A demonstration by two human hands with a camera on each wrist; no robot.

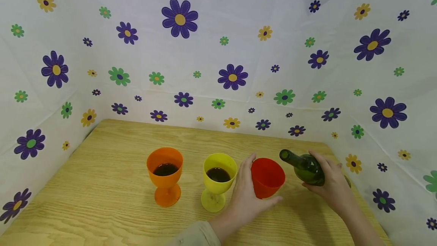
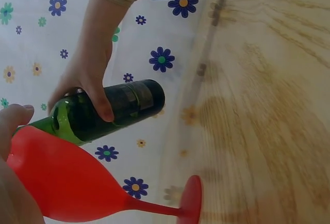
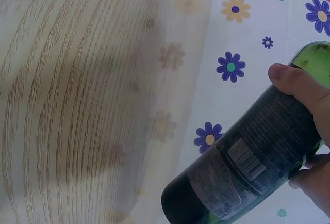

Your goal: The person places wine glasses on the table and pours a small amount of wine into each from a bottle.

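Observation:
My left hand (image 1: 246,191) holds the red goblet (image 1: 268,177) by its bowl, fingers along the left side and thumb at the front. The goblet stands upright, and its stem and round foot show in the left wrist view. My right hand (image 1: 329,185) grips a green glass wine bottle (image 1: 308,170) around its body. The bottle is tilted, its mouth pointing left toward the red goblet's rim, slightly above and apart from it. A dark label with a barcode (image 3: 247,158) faces the right wrist camera. No dark liquid shows inside the red goblet.
Left of my left hand stands a yellow goblet (image 1: 213,201) with dark liquid in it. Farther left is an orange goblet (image 1: 167,196), also holding dark liquid. All are on a wooden table (image 1: 102,185), enclosed by white cloth (image 1: 205,56) printed with flowers.

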